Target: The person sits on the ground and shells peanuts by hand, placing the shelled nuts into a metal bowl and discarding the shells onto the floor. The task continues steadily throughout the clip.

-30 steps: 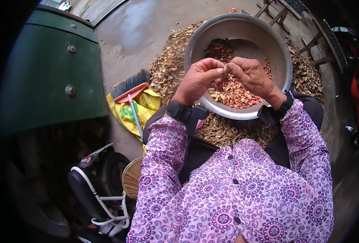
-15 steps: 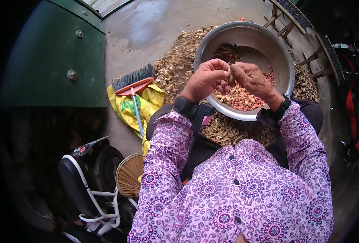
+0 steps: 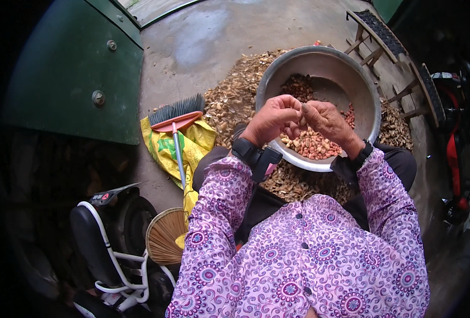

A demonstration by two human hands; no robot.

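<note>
The floor (image 3: 256, 21) shows between everything, its outer parts lost in the dark rim of the view. The green panel (image 3: 76, 79) at the far left is cut off by that rim, and what lies beneath it is too dark to make out. The patterned shirt (image 3: 309, 259) fills the near side and runs out of view at the bottom. Beyond it, the shells (image 3: 235, 93) spread around the basin (image 3: 322, 63), which covers part of them; more lie between the dark-clad legs, partly hidden by the shirt. A black seat (image 3: 94, 244) on a white frame stands at lower left, its lower parts murky. Wooden stands (image 3: 420, 90) crowd the far right side of the basin, and near them a red strip (image 3: 452, 156) belongs to something too dark to identify. The yellow sack (image 3: 198, 140) lies left of the legs, under the broom (image 3: 178, 123), and the straw whisk (image 3: 163, 238) is partly covered by the sack's end. The left hand (image 3: 272, 121) and right hand (image 3: 330, 122) meet above the basin, blocking the view of its middle. Each grip is narrow, fingertips close together, but I cannot tell whether anything is pinched there. The peanuts (image 3: 315, 146) lie inside the basin, toward its near side, partly hidden by the hands; a darker heap (image 3: 297, 86) sits at its far left.
</note>
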